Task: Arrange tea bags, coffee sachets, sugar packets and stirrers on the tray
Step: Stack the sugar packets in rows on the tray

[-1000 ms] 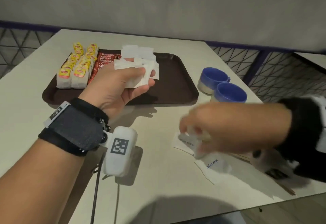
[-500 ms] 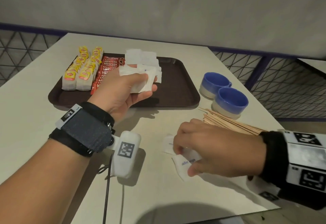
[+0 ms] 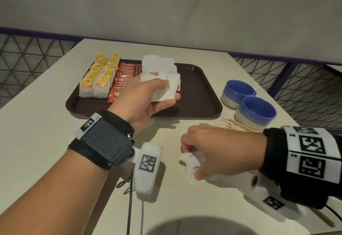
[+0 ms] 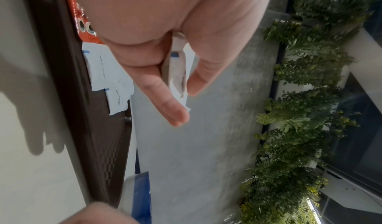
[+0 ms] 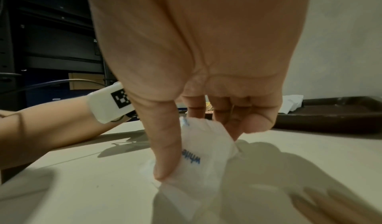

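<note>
Now the right hand [image 3: 218,153] has settled from a blurred sweep into a firm pinch on a sugar packet [image 3: 192,168], lifting it off the worktop [image 3: 46,123]. Over the tray [image 3: 199,94], the left hand's [image 3: 144,101] grip stays clamped on its gathered packets [image 3: 162,88]. Likely next comes a hand-over, with the stirrers [image 3: 240,126] untouched.

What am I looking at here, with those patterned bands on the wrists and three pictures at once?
No machine here: a person wears three cameras, one on the head and one on each wrist; the patterned bands belong to that gear. The head view looks down at a table with a brown tray holding tea bags, Nescafe sachets and white sugar packets. Two blue cups and wooden stirrers lie beside it. The left hand holds a stack of sugar packets; the right hand pinches another sugar packet off the table.
</note>
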A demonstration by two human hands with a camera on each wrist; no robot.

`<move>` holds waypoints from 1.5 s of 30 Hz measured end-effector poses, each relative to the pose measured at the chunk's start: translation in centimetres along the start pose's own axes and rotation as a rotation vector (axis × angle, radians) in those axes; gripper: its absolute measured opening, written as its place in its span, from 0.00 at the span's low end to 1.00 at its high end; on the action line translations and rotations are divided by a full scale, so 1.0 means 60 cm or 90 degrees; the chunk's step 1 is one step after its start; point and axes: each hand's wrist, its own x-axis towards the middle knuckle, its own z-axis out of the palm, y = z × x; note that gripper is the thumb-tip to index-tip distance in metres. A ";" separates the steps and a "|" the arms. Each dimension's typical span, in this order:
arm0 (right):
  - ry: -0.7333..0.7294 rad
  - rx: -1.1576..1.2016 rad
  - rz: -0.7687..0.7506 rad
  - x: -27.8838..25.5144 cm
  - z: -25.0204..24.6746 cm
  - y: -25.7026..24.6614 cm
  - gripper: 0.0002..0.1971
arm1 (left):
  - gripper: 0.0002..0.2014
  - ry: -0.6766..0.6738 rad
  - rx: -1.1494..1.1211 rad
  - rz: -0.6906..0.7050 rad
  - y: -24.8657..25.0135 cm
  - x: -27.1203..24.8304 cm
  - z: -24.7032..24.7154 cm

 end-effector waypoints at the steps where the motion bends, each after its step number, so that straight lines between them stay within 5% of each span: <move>1: 0.005 0.001 -0.010 0.000 -0.003 -0.001 0.15 | 0.17 0.000 -0.010 -0.006 0.000 0.000 0.001; 5: 0.048 0.119 -0.005 -0.002 -0.038 -0.002 0.09 | 0.15 0.004 -0.050 -0.021 0.003 -0.002 0.002; 10: 0.188 0.752 -0.021 0.014 -0.090 0.008 0.11 | 0.12 0.024 -0.101 -0.030 0.008 -0.003 0.002; 14: 0.282 1.054 -0.051 0.047 -0.101 0.016 0.14 | 0.17 0.048 -0.096 -0.036 0.004 0.000 0.002; 19: 0.245 1.261 -0.115 0.080 -0.085 0.030 0.23 | 0.18 0.035 -0.050 -0.040 0.001 0.002 0.001; 27: 0.210 1.366 -0.133 0.117 -0.032 0.061 0.30 | 0.22 -0.017 0.037 0.013 -0.008 0.001 0.007; 32: 0.204 1.339 -0.136 0.131 -0.018 0.066 0.26 | 0.25 -0.028 0.053 0.028 -0.025 0.007 0.008; 40: 0.427 1.159 -0.076 0.116 -0.015 0.059 0.12 | 0.25 0.017 0.064 0.076 -0.032 0.019 -0.008; 45: 0.489 1.097 0.024 0.112 -0.020 0.063 0.01 | 0.29 0.046 0.056 0.090 -0.033 0.021 -0.007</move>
